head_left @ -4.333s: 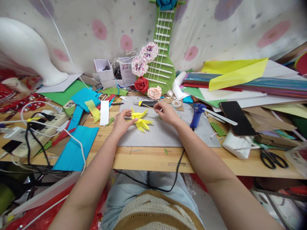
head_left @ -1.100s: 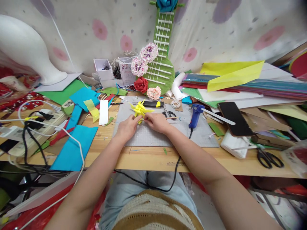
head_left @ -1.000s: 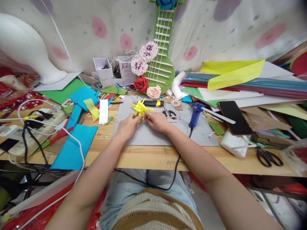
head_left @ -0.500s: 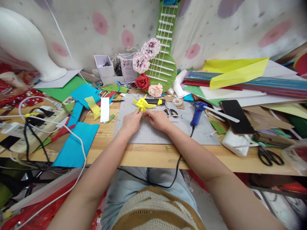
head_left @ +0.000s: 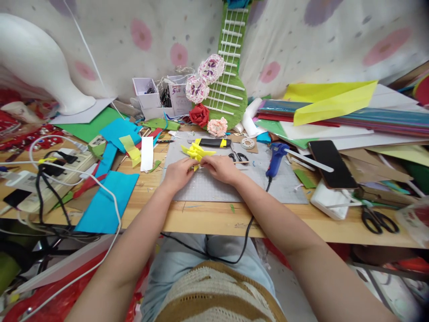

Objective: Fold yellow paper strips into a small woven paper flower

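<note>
A yellow paper flower (head_left: 196,153) with pointed petals stands over the grey cutting mat (head_left: 214,190). My left hand (head_left: 179,172) pinches its base from the left. My right hand (head_left: 221,167) pinches the same base from the right, fingertips meeting the left ones. A thin wooden stick (head_left: 239,163) pokes out to the right of my right hand. Just behind the flower lies a black and yellow utility knife (head_left: 212,143). Small scissors (head_left: 237,157) lie right of the flower.
A blue glue gun (head_left: 275,157) lies right of the mat, its black cord hanging over the table edge. A phone (head_left: 327,163), large scissors (head_left: 380,221) and stacked coloured sheets (head_left: 335,118) fill the right. A power strip (head_left: 56,176), cables and blue paper (head_left: 105,203) lie left. A green paper guitar (head_left: 228,76) with paper roses stands behind.
Earlier the flower lay flat on the mat and my right hand held the stick apart from it. Both hands then closed on the flower's base and raised it upright. In the last half second it tilted slightly.
</note>
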Motion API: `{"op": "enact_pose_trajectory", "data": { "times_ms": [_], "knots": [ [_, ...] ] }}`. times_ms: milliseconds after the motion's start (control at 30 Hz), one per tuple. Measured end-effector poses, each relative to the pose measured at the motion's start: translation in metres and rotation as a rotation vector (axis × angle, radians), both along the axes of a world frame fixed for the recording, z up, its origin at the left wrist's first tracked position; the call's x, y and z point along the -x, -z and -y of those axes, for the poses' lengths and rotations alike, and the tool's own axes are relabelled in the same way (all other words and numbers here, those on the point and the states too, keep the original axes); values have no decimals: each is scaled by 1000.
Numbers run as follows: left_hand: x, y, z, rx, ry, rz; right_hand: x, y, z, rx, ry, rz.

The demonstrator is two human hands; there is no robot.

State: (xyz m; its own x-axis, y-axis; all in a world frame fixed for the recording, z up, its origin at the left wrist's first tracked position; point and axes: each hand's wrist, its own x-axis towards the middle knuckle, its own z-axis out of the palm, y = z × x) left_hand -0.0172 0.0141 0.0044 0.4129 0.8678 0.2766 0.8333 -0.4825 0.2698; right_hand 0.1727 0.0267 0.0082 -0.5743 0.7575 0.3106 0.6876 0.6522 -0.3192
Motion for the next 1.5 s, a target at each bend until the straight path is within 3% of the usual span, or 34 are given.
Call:
{"op": "enact_pose_trajectory", "data": {
  "times_ms": [267,567,1167,1500],
  "knots": [
    [7,-2,0,36,33,102,1,7,-1,0,-117,-82],
    [-5,-2,3,78,4,-38,3,6,0,11,-137,-86],
    [-6,-5,4,139,66,173,5,5,-1,-242,-152,12],
    [-5,-5,6,155,17,166,5,5,-2,-197,-126,-5]
  ]
}}
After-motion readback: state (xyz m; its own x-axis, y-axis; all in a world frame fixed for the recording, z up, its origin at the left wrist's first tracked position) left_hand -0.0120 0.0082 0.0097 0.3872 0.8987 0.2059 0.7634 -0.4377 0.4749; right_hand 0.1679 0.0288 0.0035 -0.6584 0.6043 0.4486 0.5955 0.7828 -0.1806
